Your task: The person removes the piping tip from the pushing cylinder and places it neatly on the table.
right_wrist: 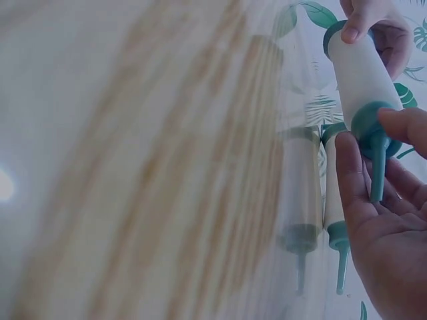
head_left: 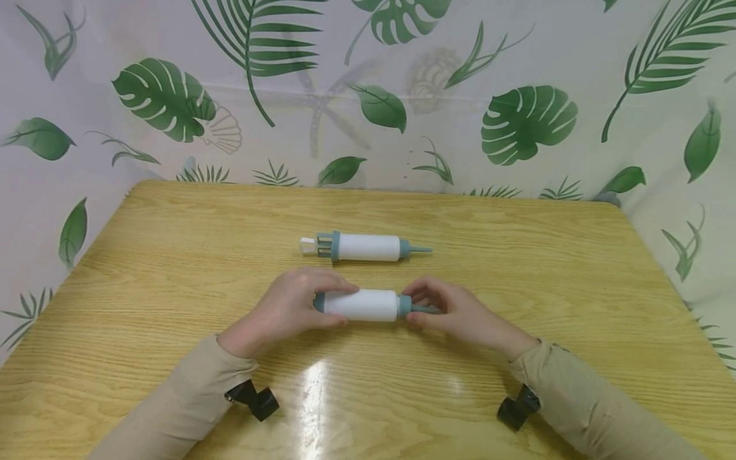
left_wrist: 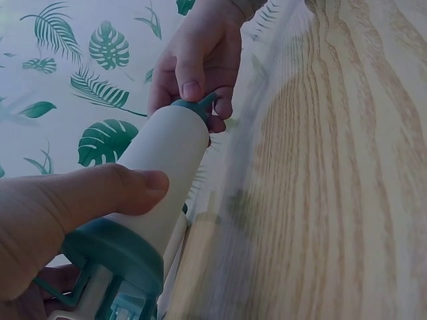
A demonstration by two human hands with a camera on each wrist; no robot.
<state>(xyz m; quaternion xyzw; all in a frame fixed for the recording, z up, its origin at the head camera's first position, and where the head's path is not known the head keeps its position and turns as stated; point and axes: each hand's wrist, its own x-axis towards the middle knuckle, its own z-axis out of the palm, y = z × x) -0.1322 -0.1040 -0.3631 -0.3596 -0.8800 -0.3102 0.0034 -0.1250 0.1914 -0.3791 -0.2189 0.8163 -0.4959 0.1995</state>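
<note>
Beige sleeves come in nearest us, a small black device at each cuff. With our left hand we grip a white tube near its teal flanged end; with our right hand we pinch the teal nozzle at its other end. Just beyond our hands, a second tube lies on the wooden table, its nozzle pointing to our right-hand side. Farther out we see leaf-printed cloth.

White tube — teal ends, slim nozzle, held crosswise
</note>
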